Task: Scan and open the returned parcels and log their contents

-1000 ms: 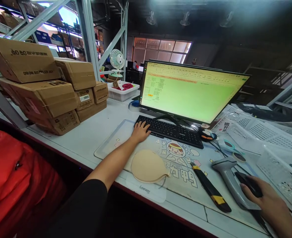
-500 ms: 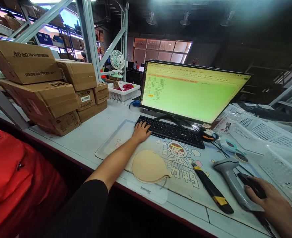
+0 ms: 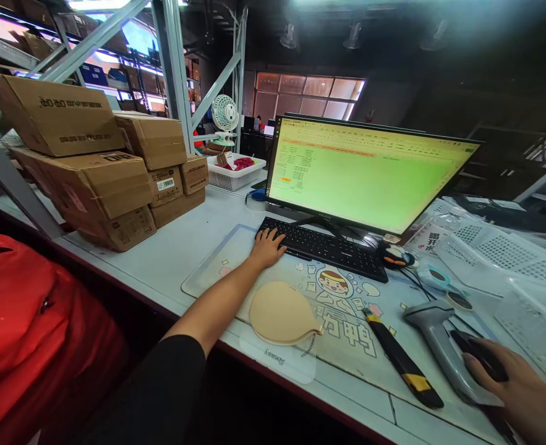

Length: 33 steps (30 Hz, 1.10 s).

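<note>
My left hand (image 3: 268,248) rests on the left end of the black keyboard (image 3: 332,250), palm down with fingers spread. At the right, my right hand (image 3: 518,377) is curved over a black computer mouse (image 3: 481,355). Beside the mouse lies a grey handheld barcode scanner (image 3: 444,352), partly in front of that hand. A black and yellow utility knife (image 3: 402,358) lies left of the scanner. Near the desk's front edge is a flat, round beige thing (image 3: 282,313) with a small pointed end, on clear plastic with printed letters. A printed desk mat (image 3: 217,272) is under most of these.
A lit monitor (image 3: 365,179) stands behind the keyboard. Cardboard boxes (image 3: 106,179) are stacked at the left, near a white basket (image 3: 235,176) and a small fan (image 3: 225,114). White perforated baskets (image 3: 537,327) fill the right side. Red cloth or a bag (image 3: 36,321) bulges at lower left.
The scene sits slightly farther right in the picture, as the camera has turned a little. Both hands keep their places on the keyboard and the mouse.
</note>
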{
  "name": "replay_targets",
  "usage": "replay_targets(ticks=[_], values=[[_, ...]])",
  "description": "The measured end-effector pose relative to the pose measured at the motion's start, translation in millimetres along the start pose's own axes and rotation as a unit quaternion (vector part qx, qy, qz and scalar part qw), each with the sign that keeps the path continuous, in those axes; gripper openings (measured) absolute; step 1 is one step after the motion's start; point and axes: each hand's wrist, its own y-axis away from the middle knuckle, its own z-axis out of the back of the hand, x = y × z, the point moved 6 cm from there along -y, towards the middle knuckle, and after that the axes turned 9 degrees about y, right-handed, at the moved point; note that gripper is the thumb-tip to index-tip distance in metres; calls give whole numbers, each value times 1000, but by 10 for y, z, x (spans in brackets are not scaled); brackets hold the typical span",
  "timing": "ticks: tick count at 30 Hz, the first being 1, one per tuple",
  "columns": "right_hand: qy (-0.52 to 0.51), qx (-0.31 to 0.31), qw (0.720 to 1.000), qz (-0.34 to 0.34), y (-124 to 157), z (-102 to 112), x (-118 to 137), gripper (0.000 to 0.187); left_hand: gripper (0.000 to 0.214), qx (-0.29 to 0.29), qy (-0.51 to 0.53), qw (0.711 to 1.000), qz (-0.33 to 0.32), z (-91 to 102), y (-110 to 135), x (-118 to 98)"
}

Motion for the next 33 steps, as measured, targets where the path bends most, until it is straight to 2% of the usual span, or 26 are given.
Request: replay_targets(ticks=[6, 13, 21, 33], values=[[4, 9, 1000, -13, 4, -33, -41, 72, 53, 3, -6, 1000, 2, 1, 10, -7], [-7, -19, 1000, 3, 11, -19, -63, 61, 52, 10, -5, 1000, 10, 5, 4, -9], [2, 8, 1000, -14, 16, -60, -120, 64, 54, 14, -5, 1000, 4, -22, -7, 20], [9, -9, 1000, 4, 41, -12, -61, 59, 55, 10, -7, 1000, -1, -32, -13, 21]])
